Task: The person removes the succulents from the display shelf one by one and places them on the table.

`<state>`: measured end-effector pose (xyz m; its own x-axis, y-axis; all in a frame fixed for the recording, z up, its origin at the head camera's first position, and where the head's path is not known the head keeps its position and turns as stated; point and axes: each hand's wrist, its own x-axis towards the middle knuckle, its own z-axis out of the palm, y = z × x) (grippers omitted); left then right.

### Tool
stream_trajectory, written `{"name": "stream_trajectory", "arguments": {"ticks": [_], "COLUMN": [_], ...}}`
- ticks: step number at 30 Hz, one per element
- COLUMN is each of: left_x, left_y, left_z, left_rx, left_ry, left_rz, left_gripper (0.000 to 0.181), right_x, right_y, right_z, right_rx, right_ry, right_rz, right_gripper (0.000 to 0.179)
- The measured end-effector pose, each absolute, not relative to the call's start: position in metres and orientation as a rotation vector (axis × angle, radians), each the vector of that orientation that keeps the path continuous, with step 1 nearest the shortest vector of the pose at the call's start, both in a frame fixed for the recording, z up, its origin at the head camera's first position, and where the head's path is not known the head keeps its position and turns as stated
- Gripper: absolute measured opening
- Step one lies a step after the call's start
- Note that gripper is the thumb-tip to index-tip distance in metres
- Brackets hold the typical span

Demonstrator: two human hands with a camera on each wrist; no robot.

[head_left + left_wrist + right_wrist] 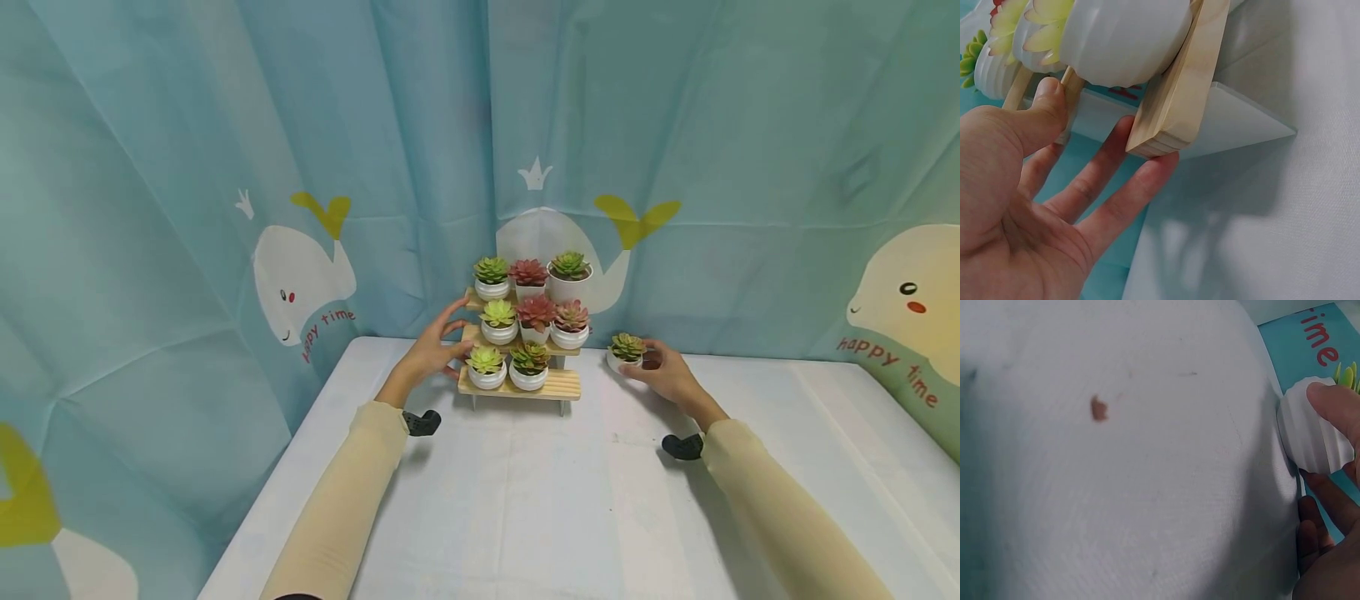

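Note:
My left hand (427,352) is at the left end of a three-tier wooden plant stand (562,385). In the left wrist view its fingers are spread and fairly straight; the thumb (1050,103) touches the middle shelf, and fingertips touch the end of the lowest shelf (1175,119). Off to the right of the stand, my right hand (669,379) pinches a small potted succulent (627,348) by its white pot. The right wrist view shows the thumb across the ribbed pot (1313,428) and a finger beneath it; the plant is mostly cut off there.
Several potted succulents, green and reddish, stand on the tiers, such as a yellow-green one (487,367) and a dark green one (529,367) on the lowest. Behind hangs a blue whale-print curtain (420,167). A white cloth (540,500) covers the table and bears a brown spot (1099,409).

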<state>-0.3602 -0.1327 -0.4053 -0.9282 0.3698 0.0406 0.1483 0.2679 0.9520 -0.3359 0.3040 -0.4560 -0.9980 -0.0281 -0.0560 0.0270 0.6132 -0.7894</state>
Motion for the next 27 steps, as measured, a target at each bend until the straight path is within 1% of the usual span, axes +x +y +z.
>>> {"name": "stream_trajectory", "arguments": {"ticks": [10, 16, 20, 27], "left_x": [-0.359, -0.359, -0.359, -0.356], "left_y": [-0.132, -0.131, -0.131, -0.132], "left_z": [-0.404, -0.404, -0.403, -0.402], "left_rx": [0.476, 0.474, 0.475, 0.475], "left_ry": [2.333, 2.349, 2.35, 2.346], "left_rz": [1.732, 1.719, 1.716, 1.716], "left_gripper": [0.078, 0.078, 0.079, 0.078], "right_x": [-0.334, -0.33, -0.325, -0.312], "right_y": [0.306, 0.31, 0.316, 0.326], "right_z": [-0.45, -0.441, -0.435, -0.421], "right_rx": [-0.082, -0.133, -0.242, -0.356], "right_ry": [2.801, 2.794, 2.796, 2.851], "right_rz": [-1.244, -1.194, -1.15, -0.971], "right_gripper": [0.09, 0.092, 0.093, 0.103]}}
